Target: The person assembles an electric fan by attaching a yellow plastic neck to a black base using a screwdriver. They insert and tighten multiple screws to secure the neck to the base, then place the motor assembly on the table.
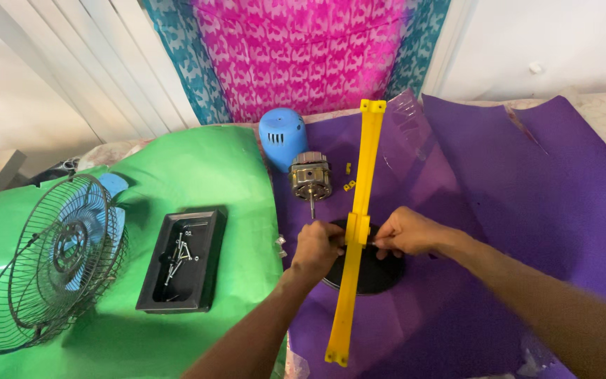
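A long yellow plastic fan stand bar (366,168) lies lengthwise over a round black base (376,274) on the purple sheet. My left hand (315,245) pinches the bar's middle joint from the left. My right hand (408,233) grips the same joint from the right, with a small metal piece between its fingertips. A bare fan motor (310,179) with its shaft pointing toward me lies just beyond my left hand. Behind the motor stands a blue motor cover (282,137).
A black tray (184,260) with several screws lies on the green sheet (198,168). A wire fan guard with blue blades (54,263) rests at the far left. Small yellow clips (348,184) lie beside the bar. A clear plastic sheet (408,130) lies behind. A pink and teal curtain (303,49) hangs at the back.
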